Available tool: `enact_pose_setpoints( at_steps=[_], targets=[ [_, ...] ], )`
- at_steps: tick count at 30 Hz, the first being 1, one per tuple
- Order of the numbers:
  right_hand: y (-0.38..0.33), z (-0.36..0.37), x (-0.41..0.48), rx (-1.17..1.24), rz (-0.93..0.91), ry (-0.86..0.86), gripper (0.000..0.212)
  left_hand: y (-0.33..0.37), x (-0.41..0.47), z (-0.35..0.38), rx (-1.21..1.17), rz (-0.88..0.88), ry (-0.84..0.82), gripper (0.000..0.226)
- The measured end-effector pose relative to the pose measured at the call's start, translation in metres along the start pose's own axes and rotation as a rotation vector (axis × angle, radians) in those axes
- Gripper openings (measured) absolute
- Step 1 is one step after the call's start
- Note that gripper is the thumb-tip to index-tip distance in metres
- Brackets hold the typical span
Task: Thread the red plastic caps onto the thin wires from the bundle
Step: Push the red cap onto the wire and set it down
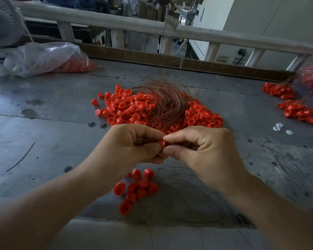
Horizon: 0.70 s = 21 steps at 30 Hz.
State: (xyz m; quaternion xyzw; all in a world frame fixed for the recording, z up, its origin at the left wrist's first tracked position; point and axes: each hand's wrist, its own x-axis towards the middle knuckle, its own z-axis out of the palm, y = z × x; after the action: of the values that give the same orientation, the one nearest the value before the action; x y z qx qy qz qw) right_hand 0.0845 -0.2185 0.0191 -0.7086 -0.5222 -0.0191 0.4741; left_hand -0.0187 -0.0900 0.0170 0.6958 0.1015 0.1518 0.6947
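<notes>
Nearest, a small cluster (137,188) of red caps lies on the grey surface (43,141) between the forearms. Just beyond it, left hand (132,143) and right hand (204,148) meet: each grip is closed, thumb and forefinger pinching one cap (163,143) held clear of the surface. Behind them is the main pile (126,109) of caps, with the wire bundle (167,103) lying across its middle. Far right, a second heap (294,109); far left, a clear bag (42,56) holding more caps, before a grey rail (116,24).
</notes>
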Motion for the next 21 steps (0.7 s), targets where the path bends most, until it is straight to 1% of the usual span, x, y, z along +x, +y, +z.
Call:
enact_pose_setpoints(
  at_steps=[4,10,15,21],
  targets=[
    [-0.0011,0.0024,-0.0009,-0.001,-0.029,0.021,0.022,0.0004,-0.0002,-0.0009,-0.018,-0.005,-0.017,0.024],
    [-0.0028,0.0028,-0.0036,0.002,-0.032,0.039,0.02,0.0015,-0.0018,0.0003,-0.054,-0.026,-0.016,0.023],
    [-0.004,0.0007,-0.004,-0.042,-0.096,0.059,0.019,0.0025,-0.0032,-0.0002,-0.119,-0.057,-0.058,0.023],
    [-0.0024,0.0,-0.0026,-0.045,-0.107,0.025,0.02,0.0002,-0.0021,-0.0022,-0.122,-0.055,-0.085,0.022]
  ],
)
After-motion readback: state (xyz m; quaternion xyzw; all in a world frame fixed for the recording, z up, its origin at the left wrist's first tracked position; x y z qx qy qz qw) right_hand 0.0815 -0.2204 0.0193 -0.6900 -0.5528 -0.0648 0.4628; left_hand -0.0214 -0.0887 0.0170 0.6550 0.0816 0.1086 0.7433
